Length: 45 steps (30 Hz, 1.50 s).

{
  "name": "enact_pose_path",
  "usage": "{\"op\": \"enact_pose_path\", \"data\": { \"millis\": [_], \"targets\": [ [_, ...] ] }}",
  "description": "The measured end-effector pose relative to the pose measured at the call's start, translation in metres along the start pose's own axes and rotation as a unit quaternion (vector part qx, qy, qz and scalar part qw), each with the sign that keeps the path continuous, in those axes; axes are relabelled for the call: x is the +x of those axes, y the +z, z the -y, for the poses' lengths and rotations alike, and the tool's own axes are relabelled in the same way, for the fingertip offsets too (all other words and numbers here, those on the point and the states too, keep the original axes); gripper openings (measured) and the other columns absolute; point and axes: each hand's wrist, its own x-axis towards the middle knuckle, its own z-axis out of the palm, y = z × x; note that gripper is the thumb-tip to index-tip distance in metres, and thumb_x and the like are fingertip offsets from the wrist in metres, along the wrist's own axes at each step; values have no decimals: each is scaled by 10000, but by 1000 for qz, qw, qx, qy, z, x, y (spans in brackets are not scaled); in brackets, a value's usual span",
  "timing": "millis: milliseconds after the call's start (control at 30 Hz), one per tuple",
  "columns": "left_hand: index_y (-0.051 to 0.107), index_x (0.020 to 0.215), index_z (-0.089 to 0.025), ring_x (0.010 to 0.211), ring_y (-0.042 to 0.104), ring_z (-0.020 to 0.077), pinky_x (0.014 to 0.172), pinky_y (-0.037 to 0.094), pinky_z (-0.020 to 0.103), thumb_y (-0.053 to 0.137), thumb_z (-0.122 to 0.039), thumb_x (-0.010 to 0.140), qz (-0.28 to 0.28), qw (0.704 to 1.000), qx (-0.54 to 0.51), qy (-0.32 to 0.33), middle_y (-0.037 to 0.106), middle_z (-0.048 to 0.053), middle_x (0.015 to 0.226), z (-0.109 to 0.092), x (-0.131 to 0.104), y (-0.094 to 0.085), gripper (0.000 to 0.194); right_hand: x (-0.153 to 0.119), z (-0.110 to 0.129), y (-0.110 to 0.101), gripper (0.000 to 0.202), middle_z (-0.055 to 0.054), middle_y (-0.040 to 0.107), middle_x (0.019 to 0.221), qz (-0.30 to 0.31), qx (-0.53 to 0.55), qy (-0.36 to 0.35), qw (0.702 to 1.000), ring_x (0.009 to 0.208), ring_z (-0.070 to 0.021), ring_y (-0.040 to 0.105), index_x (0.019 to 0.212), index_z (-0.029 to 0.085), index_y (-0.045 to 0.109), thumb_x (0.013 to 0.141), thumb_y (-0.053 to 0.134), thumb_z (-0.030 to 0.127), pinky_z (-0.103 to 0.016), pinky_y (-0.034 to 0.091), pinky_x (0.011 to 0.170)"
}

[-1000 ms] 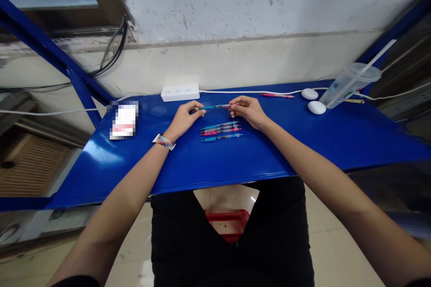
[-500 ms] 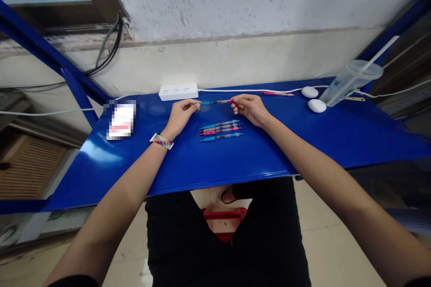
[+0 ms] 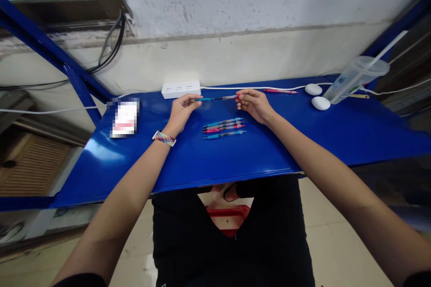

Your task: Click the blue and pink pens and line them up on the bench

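Observation:
My left hand (image 3: 182,110) pinches the blue grip part of a gel pen (image 3: 205,99) between thumb and fingers. At the pen's other end, my right hand (image 3: 254,105) is closed on a clear barrel (image 3: 229,97) with a red end, mostly covered by the fingertips. A thin dark refill (image 3: 217,98) shows between the two parts. Below, on the blue table, lies a row of several pens: blue ones (image 3: 224,122), a red one (image 3: 222,129), and a blue one (image 3: 225,135) slightly apart at the front.
A white power strip (image 3: 181,89) stands against the wall, its cable running right. Farther right are a red pen (image 3: 281,91), two white rounded objects (image 3: 313,89) and a tilted plastic cup (image 3: 353,80) with a straw. A blurred-out white item (image 3: 124,119) lies left on the blue table (image 3: 215,166).
My hands have drawn slightly farther apart, and more of the clear barrel and the thin refill shows between them. The row of pens lies as before; the view has shifted a little.

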Motion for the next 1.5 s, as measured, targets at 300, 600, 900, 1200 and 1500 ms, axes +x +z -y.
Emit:
{"op": "enact_pose_path", "data": {
  "millis": [300,600,900,1200,1500],
  "targets": [
    [879,1017,-253,935,717,216,886,606,372,860,-214,826,-4,1000,1,-1,812,45,960,1,1,1,195,1,3,-2,166,-34,781,858,1,-4,15,1000,787,-165,712,963,216,815,807,835,161,-338,620,791],
    [860,1028,-250,887,694,204,885,591,380,837,-201,833,2,1000,1,4,766,35,912,0,0,1,202,0,3,-3,175,-24,785,841,1,-5,-27,1000,764,-153,713,940,221,840,778,849,157,-331,626,788],
    [875,1013,-269,899,695,197,882,580,364,865,-218,829,-11,1000,-16,-3,792,25,939,2,1,0,191,2,13,-9,182,-31,792,889,-18,-26,-42,999,780,-154,716,966,225,822,794,868,188,-332,637,791],
    [866,1026,-264,956,741,225,944,603,408,866,-293,861,-7,1000,-4,-2,826,38,986,0,1,2,168,0,15,-8,169,-33,780,902,-26,-44,-41,998,797,-168,702,968,233,811,808,848,191,-365,641,821],
    [869,1033,-258,1014,770,242,945,624,416,872,-322,859,8,1000,11,-6,852,65,1049,-3,0,4,186,-2,13,-7,182,-30,778,884,-22,-54,-44,997,797,-175,714,969,239,824,792,861,220,-374,644,832]
  ]
}}
